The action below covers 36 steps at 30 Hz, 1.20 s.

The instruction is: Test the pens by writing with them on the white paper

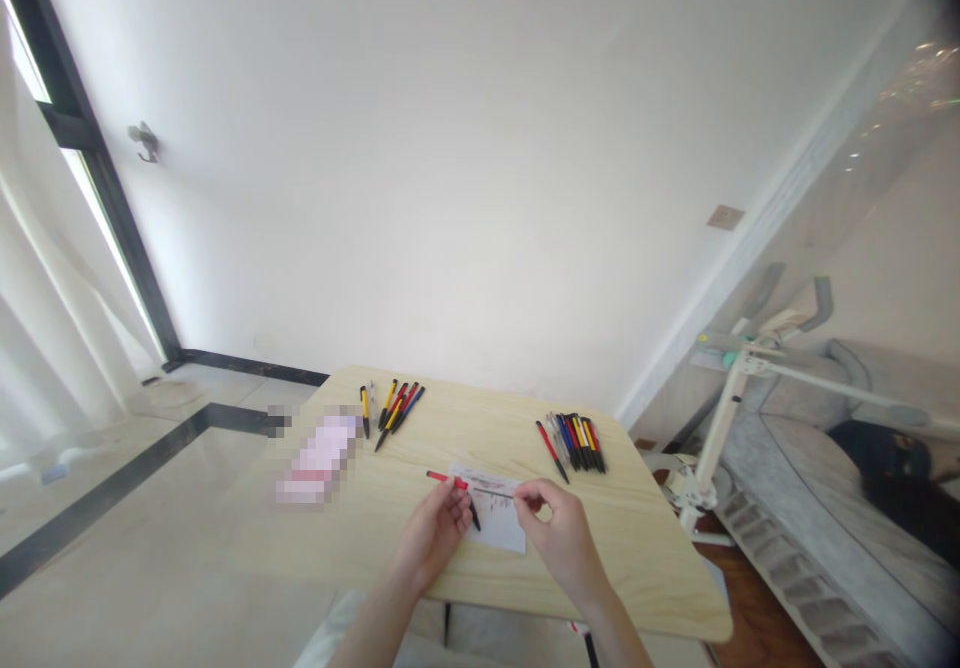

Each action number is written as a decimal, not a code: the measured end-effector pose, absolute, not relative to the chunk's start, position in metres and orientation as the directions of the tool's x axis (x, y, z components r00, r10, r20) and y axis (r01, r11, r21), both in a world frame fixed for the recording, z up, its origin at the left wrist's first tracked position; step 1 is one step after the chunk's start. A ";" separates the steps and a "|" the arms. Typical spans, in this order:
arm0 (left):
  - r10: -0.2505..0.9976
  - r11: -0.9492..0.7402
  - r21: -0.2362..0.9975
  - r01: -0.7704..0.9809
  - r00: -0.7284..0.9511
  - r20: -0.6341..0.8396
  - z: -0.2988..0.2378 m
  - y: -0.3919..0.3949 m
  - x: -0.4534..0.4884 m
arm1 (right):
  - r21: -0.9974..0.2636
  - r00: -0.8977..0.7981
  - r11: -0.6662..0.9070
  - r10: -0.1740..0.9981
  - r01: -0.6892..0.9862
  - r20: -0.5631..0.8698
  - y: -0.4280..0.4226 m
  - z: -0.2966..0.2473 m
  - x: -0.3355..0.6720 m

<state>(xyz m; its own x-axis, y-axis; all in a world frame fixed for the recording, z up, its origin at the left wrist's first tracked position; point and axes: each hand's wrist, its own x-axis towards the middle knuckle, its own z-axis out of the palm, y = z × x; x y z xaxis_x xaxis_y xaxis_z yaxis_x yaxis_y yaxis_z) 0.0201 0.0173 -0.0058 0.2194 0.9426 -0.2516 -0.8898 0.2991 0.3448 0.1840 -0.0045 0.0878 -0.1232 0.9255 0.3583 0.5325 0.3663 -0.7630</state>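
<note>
A pale wooden desk stood against a white wall. At its near side, the left hand had its grip curled round a red pen barrel, while the right hand pinched a thin dark refill above a marked white paper. A black pen piece sat beside the left fingers; whether they held it, I couldn't tell. Farther back lay a right-hand row of pens and a looser left-hand bunch.
</note>
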 end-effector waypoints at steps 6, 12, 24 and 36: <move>0.947 0.303 0.391 -0.869 0.228 -0.226 -0.005 0.016 0.021 | -0.763 -0.205 0.378 0.926 0.524 0.318 0.004 0.080 0.166; 0.938 0.310 0.352 -0.883 0.223 -0.266 -0.006 0.017 0.017 | -0.967 -0.152 0.088 0.980 -0.238 0.126 -0.001 0.090 0.182; 0.936 0.279 0.251 -0.927 0.204 -0.285 0.007 0.015 0.016 | -0.642 -0.230 -0.082 0.962 -0.762 0.149 -0.032 0.126 0.189; 0.947 0.223 0.194 -0.955 0.166 -0.274 0.009 0.019 0.013 | -0.547 -0.370 -0.186 0.896 -0.816 0.246 -0.042 0.116 0.194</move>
